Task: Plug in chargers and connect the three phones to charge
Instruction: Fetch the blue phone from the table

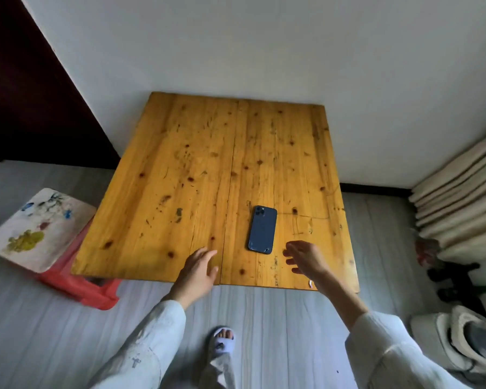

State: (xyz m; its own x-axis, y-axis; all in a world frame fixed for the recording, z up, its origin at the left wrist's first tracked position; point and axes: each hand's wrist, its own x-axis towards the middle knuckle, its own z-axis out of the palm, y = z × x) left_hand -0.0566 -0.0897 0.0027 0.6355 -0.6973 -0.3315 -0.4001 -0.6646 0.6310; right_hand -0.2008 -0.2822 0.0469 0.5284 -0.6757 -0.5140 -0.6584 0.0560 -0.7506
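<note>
A dark blue phone [262,229] is lying face down on the wooden table [180,169], near the front edge, its camera end pointing away. The left hand [198,269] and right hand [306,258] are hovering beside it, fingers loose, holding nothing.

Red stool [79,284] with painted top left of table [180,169]; cushions [460,197] stacked right.
</note>
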